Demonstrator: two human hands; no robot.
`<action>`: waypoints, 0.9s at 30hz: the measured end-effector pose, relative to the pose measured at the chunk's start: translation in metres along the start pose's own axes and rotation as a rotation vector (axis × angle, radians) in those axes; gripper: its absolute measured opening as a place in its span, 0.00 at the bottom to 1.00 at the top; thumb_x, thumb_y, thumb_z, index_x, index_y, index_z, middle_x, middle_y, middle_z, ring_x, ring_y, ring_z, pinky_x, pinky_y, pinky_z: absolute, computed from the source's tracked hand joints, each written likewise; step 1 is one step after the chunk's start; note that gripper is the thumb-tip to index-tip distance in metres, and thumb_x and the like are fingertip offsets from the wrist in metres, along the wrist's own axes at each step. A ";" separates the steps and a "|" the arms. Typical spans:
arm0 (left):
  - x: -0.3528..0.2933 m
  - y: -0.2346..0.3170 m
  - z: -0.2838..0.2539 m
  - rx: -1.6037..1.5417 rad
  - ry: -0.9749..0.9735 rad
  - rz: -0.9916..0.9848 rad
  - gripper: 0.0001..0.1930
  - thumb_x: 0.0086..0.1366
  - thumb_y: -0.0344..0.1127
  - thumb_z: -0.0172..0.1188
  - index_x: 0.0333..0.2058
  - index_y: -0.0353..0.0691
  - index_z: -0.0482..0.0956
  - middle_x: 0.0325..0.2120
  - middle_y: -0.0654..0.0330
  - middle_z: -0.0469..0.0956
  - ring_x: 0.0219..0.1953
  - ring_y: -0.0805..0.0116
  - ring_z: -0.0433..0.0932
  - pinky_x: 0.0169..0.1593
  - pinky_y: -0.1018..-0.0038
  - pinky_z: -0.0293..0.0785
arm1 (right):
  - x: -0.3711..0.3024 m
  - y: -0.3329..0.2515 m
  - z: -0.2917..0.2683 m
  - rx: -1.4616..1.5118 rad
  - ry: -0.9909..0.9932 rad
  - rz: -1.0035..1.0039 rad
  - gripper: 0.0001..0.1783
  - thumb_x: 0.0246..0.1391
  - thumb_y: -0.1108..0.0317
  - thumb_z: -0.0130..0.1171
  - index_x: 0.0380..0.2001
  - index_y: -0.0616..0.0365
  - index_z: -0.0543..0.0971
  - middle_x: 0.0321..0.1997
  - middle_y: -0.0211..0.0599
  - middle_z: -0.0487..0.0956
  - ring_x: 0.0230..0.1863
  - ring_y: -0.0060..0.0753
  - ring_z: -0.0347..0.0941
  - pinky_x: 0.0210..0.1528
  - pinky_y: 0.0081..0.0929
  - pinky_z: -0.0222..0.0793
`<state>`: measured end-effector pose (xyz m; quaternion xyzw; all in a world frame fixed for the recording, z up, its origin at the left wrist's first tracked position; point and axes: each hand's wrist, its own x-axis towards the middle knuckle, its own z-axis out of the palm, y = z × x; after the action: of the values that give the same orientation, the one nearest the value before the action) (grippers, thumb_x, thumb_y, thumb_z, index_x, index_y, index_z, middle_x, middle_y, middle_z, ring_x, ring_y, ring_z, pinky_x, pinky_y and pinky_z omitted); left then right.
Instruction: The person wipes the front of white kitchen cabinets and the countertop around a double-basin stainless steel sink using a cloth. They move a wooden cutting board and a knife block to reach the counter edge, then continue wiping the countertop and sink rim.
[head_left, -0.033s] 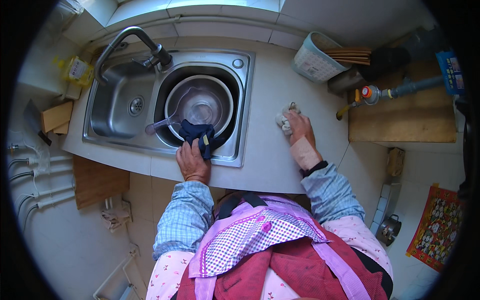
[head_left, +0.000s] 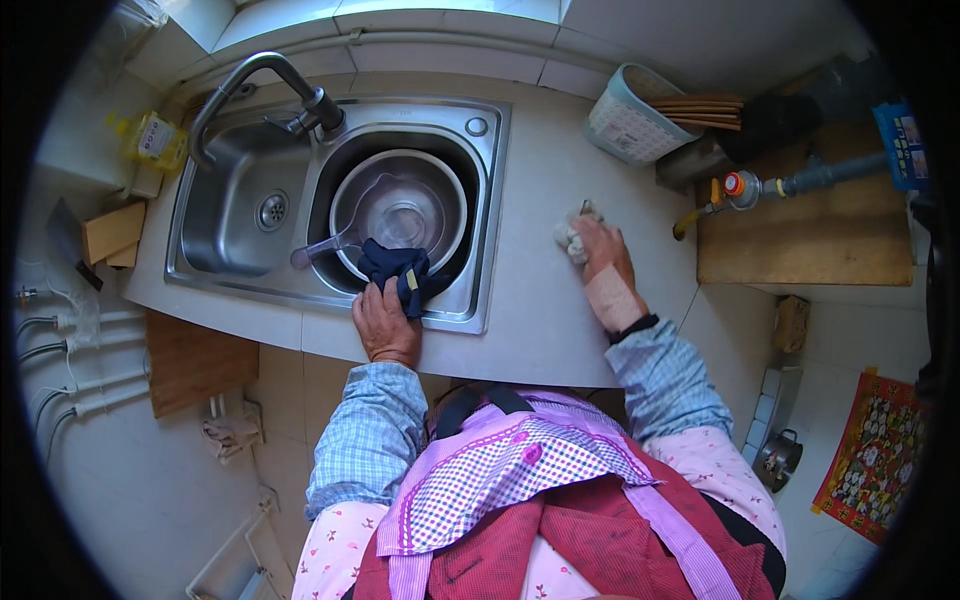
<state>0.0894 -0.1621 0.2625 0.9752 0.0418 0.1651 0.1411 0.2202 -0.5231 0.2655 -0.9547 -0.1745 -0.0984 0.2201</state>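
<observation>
R hand (head_left: 603,250), bunched round pale rag (head_left: 570,240) centre-right, has shifted slightly right, so prob. mid-wipe; L hand (head_left: 385,322) touches dark cloth (head_left: 392,264) left of centre, can't tell if gripping.

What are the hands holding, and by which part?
The right hand holds a pale cloth by its near side, on the counter. The left hand touches the near end of a dark cloth; whether it grips is unclear.

Two held cloths (head_left: 385,262) (head_left: 569,242), two sink basins (head_left: 225,215) (head_left: 452,150), one faucet (head_left: 323,110)
</observation>
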 end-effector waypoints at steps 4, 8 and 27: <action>-0.001 0.000 -0.002 0.006 -0.027 -0.015 0.28 0.59 0.35 0.65 0.58 0.38 0.69 0.49 0.40 0.73 0.57 0.43 0.71 0.66 0.49 0.57 | 0.060 -0.005 -0.031 -0.022 0.023 0.134 0.20 0.58 0.79 0.51 0.54 0.59 0.77 0.56 0.52 0.78 0.58 0.58 0.71 0.64 0.41 0.66; 0.000 0.001 -0.002 -0.029 -0.023 -0.023 0.27 0.59 0.34 0.64 0.57 0.38 0.69 0.49 0.40 0.73 0.57 0.43 0.71 0.66 0.48 0.57 | 0.060 -0.011 -0.034 0.008 -0.108 0.229 0.23 0.56 0.81 0.50 0.55 0.58 0.77 0.59 0.52 0.76 0.60 0.57 0.70 0.65 0.43 0.65; 0.001 -0.002 0.001 -0.026 -0.090 -0.041 0.29 0.57 0.32 0.64 0.58 0.40 0.68 0.51 0.42 0.71 0.57 0.43 0.70 0.67 0.49 0.55 | -0.084 -0.060 -0.054 -0.011 -0.158 -0.008 0.28 0.49 0.76 0.60 0.57 0.54 0.76 0.62 0.44 0.74 0.61 0.48 0.70 0.65 0.41 0.66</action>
<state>0.0911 -0.1604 0.2612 0.9787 0.0531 0.1185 0.1588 0.1141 -0.5218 0.3136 -0.9599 -0.1948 -0.0246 0.1999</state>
